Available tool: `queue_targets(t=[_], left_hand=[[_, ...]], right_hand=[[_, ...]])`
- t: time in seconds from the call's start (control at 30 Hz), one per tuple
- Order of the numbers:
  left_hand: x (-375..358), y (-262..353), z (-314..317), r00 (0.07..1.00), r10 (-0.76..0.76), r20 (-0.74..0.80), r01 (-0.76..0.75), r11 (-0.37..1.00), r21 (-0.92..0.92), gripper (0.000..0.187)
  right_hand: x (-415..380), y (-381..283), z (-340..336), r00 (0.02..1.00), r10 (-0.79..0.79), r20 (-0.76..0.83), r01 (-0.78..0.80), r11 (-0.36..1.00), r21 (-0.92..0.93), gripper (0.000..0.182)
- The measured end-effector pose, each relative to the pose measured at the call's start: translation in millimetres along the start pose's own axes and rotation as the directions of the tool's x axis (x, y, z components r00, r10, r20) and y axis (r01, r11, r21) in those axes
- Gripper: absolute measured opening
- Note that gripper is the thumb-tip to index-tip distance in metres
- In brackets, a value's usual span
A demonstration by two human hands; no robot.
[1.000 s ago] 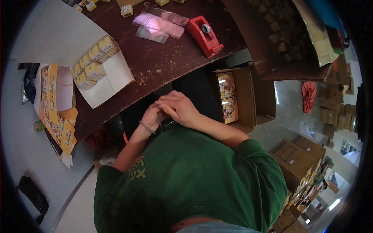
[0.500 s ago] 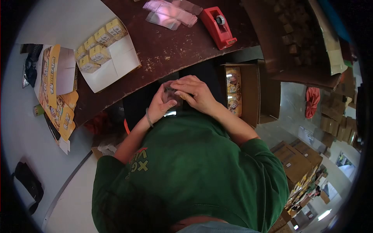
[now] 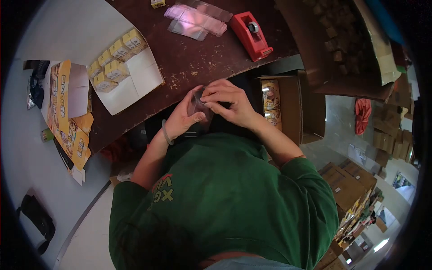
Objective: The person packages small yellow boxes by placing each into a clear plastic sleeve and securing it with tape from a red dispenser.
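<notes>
Hands meet just below the near edge of the dark brown table [image 3: 193, 63], over the person's lap. The left hand [image 3: 180, 119] and the right hand [image 3: 227, 105] both pinch a small clear plastic sleeve [image 3: 196, 105] between them, fingers closed on it; what it contains, if anything, cannot be made out. A bracelet [image 3: 165, 132] sits on the left wrist, and the green shirt [image 3: 225, 198] fills the space below.

Just right of the hands, under the table edge, an open cardboard carton [image 3: 290, 105] stands on the floor with printed packs [image 3: 270, 101] stacked inside. To the left, a white tray [image 3: 135, 81] lies across the table edge, holding a cluster of small yellow boxes [image 3: 112, 58] at its far end; its near part is bare. Flattened yellow printed cartons [image 3: 67, 121] overhang the table's left corner.

Farther in, the tabletop lies open between the tray and a red tape dispenser [image 3: 250, 33]. Beside the dispenser rests a heap of clear sleeves [image 3: 195, 20]. Brown cardboard boxes [image 3: 351, 180] crowd the floor at right.
</notes>
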State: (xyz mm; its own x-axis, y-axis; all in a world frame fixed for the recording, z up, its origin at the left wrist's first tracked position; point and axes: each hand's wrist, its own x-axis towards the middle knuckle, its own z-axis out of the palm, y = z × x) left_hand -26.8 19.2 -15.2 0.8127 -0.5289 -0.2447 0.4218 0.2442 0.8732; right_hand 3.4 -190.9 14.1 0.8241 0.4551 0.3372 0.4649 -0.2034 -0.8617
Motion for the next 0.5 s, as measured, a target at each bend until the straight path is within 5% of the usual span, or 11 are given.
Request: queue_targets(t=[0.07,0.1,0.13,0.2,0.23,0.3,0.33,0.4,0.43,0.5], left_hand=[[8,0,6,0.993,0.092,-0.073,-0.095,0.995,-0.041,0.101],[11,5,4,0.994,0.098,-0.056,-0.099,0.995,-0.031,0.104],[16,7,4,0.984,0.166,-0.071,-0.169,0.985,-0.035,0.101],[26,5,7,0.951,0.29,-0.106,-0.296,0.954,-0.049,0.097],[29,6,5,0.936,0.306,-0.174,-0.282,0.948,0.148,0.09],[29,14,3,0.886,0.355,-0.298,-0.254,0.91,0.327,0.082],[27,28,8,0.891,0.354,-0.285,-0.278,0.92,0.276,0.07],[43,21,-1,0.853,0.41,-0.324,-0.295,0.89,0.348,0.06],[49,17,-8,0.867,0.319,-0.383,-0.286,0.947,0.142,0.043],[50,20,-13,0.912,0.165,-0.375,-0.255,0.945,-0.205,0.036]], right_hand=[[3,-8,10,0.987,0.094,-0.132,-0.092,0.996,0.018,0.029],[3,-12,16,0.972,0.203,-0.123,-0.179,0.967,0.179,0.045],[4,-11,26,0.887,0.461,0.008,-0.389,0.74,0.549,0.059],[15,-6,18,0.924,0.38,-0.027,-0.338,0.851,0.402,0.067],[21,-5,10,0.91,0.41,-0.056,-0.375,0.874,0.311,0.075],[41,-10,-7,0.984,0.132,-0.119,-0.145,0.983,-0.111,0.08],[49,-12,-14,0.994,-0.01,-0.106,-0.025,0.947,-0.32,0.082],[60,-8,-1,0.984,-0.148,0.102,0.176,0.907,-0.383,0.082],[70,-6,0,0.948,-0.255,0.191,0.312,0.863,-0.397,0.08],[101,4,-29,0.944,-0.224,0.241,0.266,0.951,-0.158,0.055]])
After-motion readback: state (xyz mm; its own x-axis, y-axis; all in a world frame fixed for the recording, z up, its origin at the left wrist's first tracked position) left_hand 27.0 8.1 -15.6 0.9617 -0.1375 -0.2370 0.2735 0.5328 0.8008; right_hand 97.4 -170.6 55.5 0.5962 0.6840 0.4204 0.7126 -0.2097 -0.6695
